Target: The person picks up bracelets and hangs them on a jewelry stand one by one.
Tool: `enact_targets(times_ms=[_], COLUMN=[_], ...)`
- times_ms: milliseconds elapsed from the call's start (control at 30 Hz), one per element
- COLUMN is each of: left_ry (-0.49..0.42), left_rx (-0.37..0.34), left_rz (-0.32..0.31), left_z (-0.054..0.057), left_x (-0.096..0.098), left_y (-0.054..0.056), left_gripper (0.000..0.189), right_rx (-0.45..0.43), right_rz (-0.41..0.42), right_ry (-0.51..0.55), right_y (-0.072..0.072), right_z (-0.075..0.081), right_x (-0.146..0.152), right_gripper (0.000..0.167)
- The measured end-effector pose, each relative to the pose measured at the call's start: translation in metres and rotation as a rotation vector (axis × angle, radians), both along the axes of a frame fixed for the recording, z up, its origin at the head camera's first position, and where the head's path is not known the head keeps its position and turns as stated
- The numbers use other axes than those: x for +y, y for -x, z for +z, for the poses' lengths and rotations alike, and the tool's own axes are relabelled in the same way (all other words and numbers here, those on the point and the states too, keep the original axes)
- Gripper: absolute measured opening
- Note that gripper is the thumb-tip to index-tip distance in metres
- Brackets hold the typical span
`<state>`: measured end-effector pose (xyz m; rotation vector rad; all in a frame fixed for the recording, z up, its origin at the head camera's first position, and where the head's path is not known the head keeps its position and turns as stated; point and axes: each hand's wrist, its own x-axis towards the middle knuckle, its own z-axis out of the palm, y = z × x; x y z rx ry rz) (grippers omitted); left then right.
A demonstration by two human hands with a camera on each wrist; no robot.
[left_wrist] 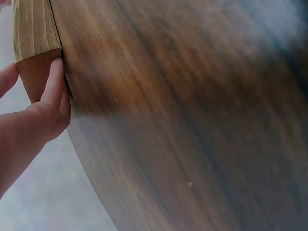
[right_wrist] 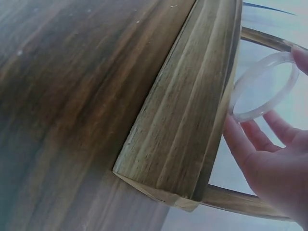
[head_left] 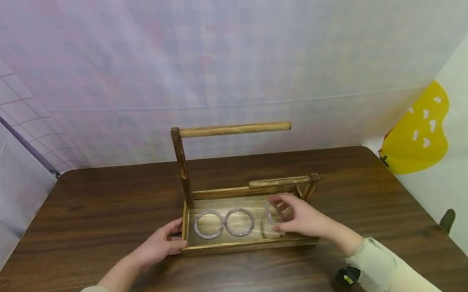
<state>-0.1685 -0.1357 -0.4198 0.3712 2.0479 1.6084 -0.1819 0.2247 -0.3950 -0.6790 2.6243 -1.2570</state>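
A wooden bangle stand (head_left: 247,245) with a shallow tray base sits on the table. Two pale, translucent bangles (head_left: 209,225) (head_left: 239,222) lie flat side by side in the left and middle of its tray. My right hand (head_left: 301,216) pinches a third pale bangle (right_wrist: 248,91) between thumb and fingers, tilted on edge above the tray's right part. At the stand's left end, my left hand (head_left: 161,244) holds the end, with thumb and fingers against it. In the left wrist view, fingertips (left_wrist: 56,70) touch the wooden corner.
A tall post carries an upper bar (head_left: 236,129) over the tray; a lower bar (head_left: 280,181) extends from a short post at right. The dark wooden table (head_left: 104,207) meets a pale curtain (head_left: 206,70) behind. A yellow fruit-shaped decoration (head_left: 419,134) is at right.
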Motion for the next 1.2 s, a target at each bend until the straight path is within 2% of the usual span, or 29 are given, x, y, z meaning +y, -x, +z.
enact_targets(times_ms=[167,367,500,700,900,1200], left_ry=[-0.008,-0.016,0.001,0.010,-0.011,-0.030], left_rx=[-0.001,0.003,0.030,0.032,0.059,0.052], left_rz=[-0.004,0.001,0.019,0.052,0.039,0.046], left_z=[0.000,-0.002,-0.005,-0.009,-0.010,-0.013], left_x=[-0.001,-0.001,-0.002,-0.003,-0.003,-0.004], left_y=[0.000,0.000,0.001,0.004,0.002,0.003], left_gripper=[0.067,0.067,0.067,0.067,0.068,0.068], right_rx=[-0.044,-0.042,-0.040,-0.050,-0.075,-0.066], right_rz=[0.009,0.040,0.044,0.056,0.072,0.121], right_ry=[0.058,0.096,0.096,0.091,0.114,0.204], right_y=[-0.003,-0.005,-0.006,-0.009,-0.014,-0.017], right_z=[0.002,0.005,0.007,0.017,0.026,0.039], right_x=[0.003,0.006,0.009,0.011,0.015,0.020], right_gripper=[0.060,0.060,0.059,0.057,0.057,0.052])
